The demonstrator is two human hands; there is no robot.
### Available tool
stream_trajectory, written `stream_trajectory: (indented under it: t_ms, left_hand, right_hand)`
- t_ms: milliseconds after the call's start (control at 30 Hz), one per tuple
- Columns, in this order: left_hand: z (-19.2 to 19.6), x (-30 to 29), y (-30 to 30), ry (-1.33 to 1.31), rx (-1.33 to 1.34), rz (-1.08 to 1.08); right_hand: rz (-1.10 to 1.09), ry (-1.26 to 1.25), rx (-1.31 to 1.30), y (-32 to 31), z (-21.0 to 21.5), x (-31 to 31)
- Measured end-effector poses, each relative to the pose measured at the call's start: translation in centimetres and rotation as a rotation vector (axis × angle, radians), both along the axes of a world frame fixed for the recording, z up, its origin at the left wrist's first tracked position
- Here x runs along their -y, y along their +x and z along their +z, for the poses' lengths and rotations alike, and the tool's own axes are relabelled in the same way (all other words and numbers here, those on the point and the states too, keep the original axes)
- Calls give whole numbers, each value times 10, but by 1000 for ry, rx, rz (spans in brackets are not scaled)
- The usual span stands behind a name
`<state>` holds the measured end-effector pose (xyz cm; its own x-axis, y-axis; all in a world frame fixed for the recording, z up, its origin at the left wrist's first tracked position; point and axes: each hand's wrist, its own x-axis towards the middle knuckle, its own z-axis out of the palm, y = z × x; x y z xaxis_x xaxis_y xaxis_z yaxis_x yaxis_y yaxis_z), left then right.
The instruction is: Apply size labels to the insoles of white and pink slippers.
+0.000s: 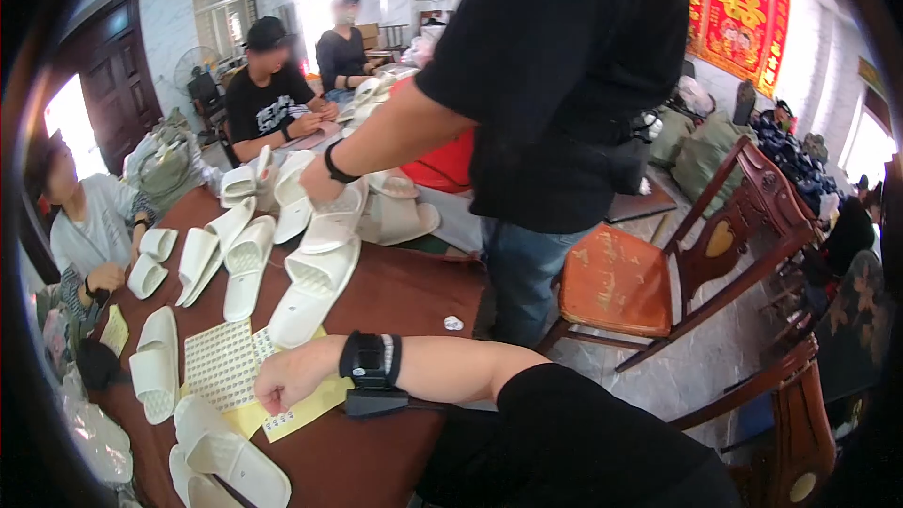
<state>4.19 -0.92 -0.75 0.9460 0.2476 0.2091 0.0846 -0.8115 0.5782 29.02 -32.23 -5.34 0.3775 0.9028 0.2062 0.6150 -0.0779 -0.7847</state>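
My right hand (290, 376), with a dark band round its wrist, reaches in over the table. Its fingers are pinched down at a small strip of stickers (282, 425) on yellow backing paper (323, 401); what is between the fingertips is too small to tell. Beside it lies a larger white sheet of small printed stickers (218, 367). White slippers surround the sheets: one slipper (155, 367) to the left, a pair (235, 461) nearest me, and another slipper (315, 287) just beyond my hand. My left hand is out of the picture.
A standing person in black (574, 85) reaches across the brown table (423, 287) into several white slippers. Other people sit at the far and left sides. Wooden chairs (616, 277) stand at right, with sacks (710, 160) behind. A small white scrap (453, 324) lies near the table edge.
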Motion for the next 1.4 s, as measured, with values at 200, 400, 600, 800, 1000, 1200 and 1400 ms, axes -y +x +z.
stream_trajectory:
  t_ms: [200, 400, 600, 800, 1000, 1200, 1400]
  left_hand:
    - [0, -2, 0, 7, 15, 2]
    - [1, -6, 0, 32, 50, -45]
    - [1, -8, -2, 4, 7, -33]
    - [-1, -11, -2, 21, 53, -56]
    - [-4, -12, -2, 6, 3, -18]
    - [-9, -16, 0, -38, 27, -34]
    - [-11, -17, 2, -51, 18, -21]
  right_hand:
    - [0, -41, -55, -4, 8, 4]
    - [-19, -88, -101, -12, 20, 9]
    - [1, -103, -104, -12, 21, 8]
    - [-12, -111, -126, -12, 19, 9]
    - [0, -94, -107, -13, 19, 10]
    - [-5, -99, -132, -11, 17, 9]
    - [-5, -95, -99, -11, 15, 8]
